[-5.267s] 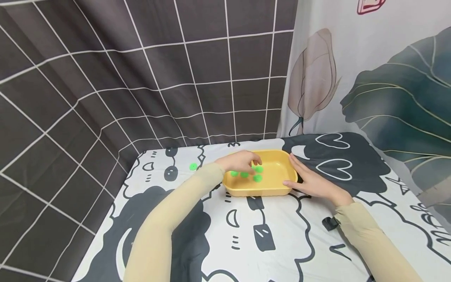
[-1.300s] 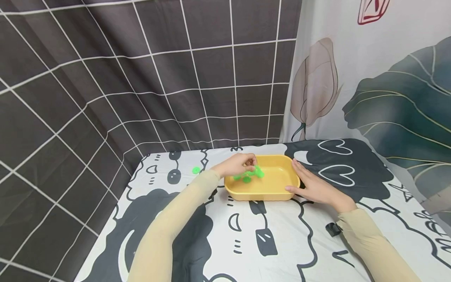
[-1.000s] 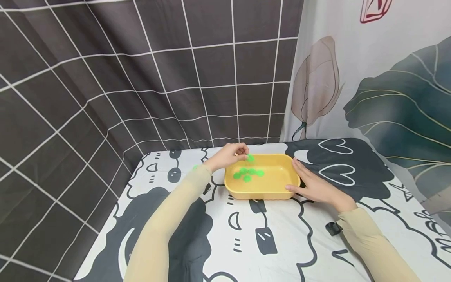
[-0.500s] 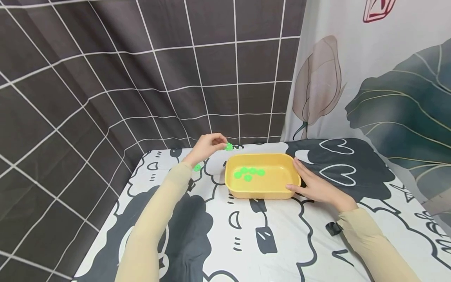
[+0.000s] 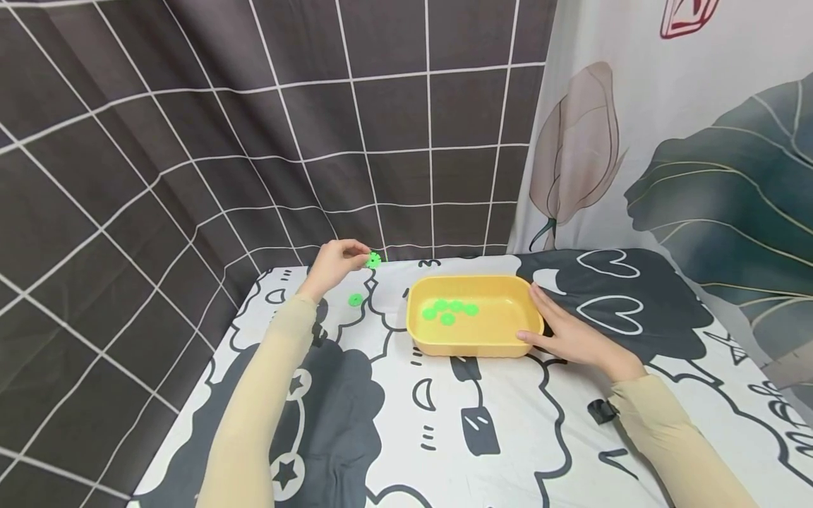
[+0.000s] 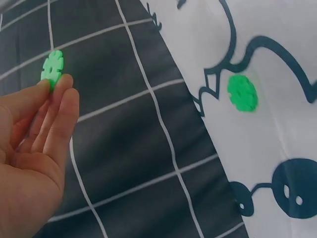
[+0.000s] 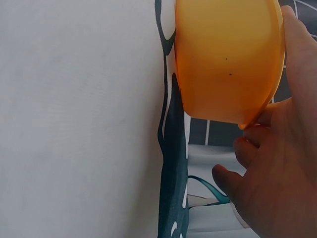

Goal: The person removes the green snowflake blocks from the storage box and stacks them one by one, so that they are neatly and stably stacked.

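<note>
A green snowflake-shaped building disc (image 6: 52, 68) with notched edges is pinched between the thumb and fingertips of my left hand (image 5: 334, 267), raised at the back left. Below it a second green disc (image 5: 356, 300) lies flat on the patterned cloth; the left wrist view also shows this lying disc (image 6: 242, 92). Inside the yellow tub (image 5: 502, 328), several green discs (image 5: 447, 319) are spread over the left half of the floor. My right hand (image 5: 565, 335) rests against the tub's right end, fingers extended along the rim and thumb at the front corner.
The white cloth (image 5: 438, 395) with dark cartoon drawings covers the surface. A dark grid-patterned curtain (image 5: 394, 176) hangs along its back and left edges, close behind my left hand. A white curtain with leaf prints (image 5: 578, 141) hangs at the back right.
My left hand has lifted a green disc out of the tub's left half and carried it left, past the rim, to the back left. My right hand has stayed at the tub's right end.
</note>
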